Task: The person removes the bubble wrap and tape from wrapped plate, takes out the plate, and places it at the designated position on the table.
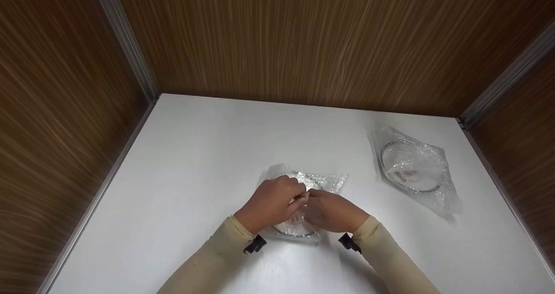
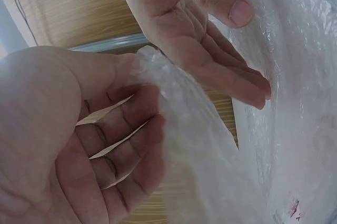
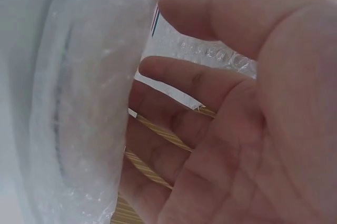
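A bubble-wrap packet (image 1: 334, 181) lies on the table in front of me, and a dark round coil or ring shows through it. My left hand (image 1: 272, 202) pinches a loose flap (image 2: 197, 124) of the wrap between thumb and fingers. Close beside it is my right hand (image 1: 333, 211), bent over the packet's right half. In the right wrist view this hand's fingers (image 3: 174, 74) are spread and lightly bent, thumb apart, with the fingertips right at the wrap's surface. Both hands hide the middle of the packet in the head view.
A second bubble-wrap packet (image 1: 414, 166) with a similar dark ring lies at the back right of the white table (image 1: 195, 155). Brown wood-grain panels (image 1: 282, 42) with metal corner strips stand around the table's back and sides.
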Available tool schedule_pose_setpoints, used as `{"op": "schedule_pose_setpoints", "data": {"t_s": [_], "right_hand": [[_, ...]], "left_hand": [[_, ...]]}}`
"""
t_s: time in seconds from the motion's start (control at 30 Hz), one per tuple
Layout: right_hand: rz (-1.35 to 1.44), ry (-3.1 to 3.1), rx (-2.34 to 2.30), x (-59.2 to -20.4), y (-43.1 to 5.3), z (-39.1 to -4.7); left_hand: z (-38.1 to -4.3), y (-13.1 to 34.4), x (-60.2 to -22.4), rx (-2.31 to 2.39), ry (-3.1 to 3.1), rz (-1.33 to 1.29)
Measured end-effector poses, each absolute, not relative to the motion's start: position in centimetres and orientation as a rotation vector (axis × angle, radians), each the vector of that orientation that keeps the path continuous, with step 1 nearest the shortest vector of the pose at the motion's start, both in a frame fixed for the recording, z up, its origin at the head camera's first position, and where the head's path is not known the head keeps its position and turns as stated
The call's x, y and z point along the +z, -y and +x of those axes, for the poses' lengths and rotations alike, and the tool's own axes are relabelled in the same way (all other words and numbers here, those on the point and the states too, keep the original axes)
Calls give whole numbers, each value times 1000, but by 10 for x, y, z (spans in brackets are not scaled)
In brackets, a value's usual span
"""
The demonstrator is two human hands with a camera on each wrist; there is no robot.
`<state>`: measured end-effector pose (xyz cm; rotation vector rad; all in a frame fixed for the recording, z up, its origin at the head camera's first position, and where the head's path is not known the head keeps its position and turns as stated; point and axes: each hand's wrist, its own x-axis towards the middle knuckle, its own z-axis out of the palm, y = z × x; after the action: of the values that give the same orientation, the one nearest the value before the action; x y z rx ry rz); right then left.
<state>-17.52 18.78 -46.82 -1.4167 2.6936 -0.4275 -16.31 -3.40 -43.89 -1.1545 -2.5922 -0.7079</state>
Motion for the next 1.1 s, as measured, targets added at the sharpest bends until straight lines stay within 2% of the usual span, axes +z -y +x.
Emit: {"op": "schedule_pose_setpoints", "data": {"t_s": [0.23, 0.4, 0.67, 1.1], "right_hand": [[-1491, -2730, -414, -473, -185, -173], [-1733, -2765, -150, -477, -180, -174], [-1487, -2715, -454, -477, -177, -172], [-1650, -2753, -422, -476, -184, -176]], "left_hand": [[-162, 36, -440, -720, 2596, -1130], [-163, 39, -441, -796, 2578, -1104], [-169, 58, -430, -907, 2509, -1030], [-183, 122, -410, -950, 2486, -722]]}}
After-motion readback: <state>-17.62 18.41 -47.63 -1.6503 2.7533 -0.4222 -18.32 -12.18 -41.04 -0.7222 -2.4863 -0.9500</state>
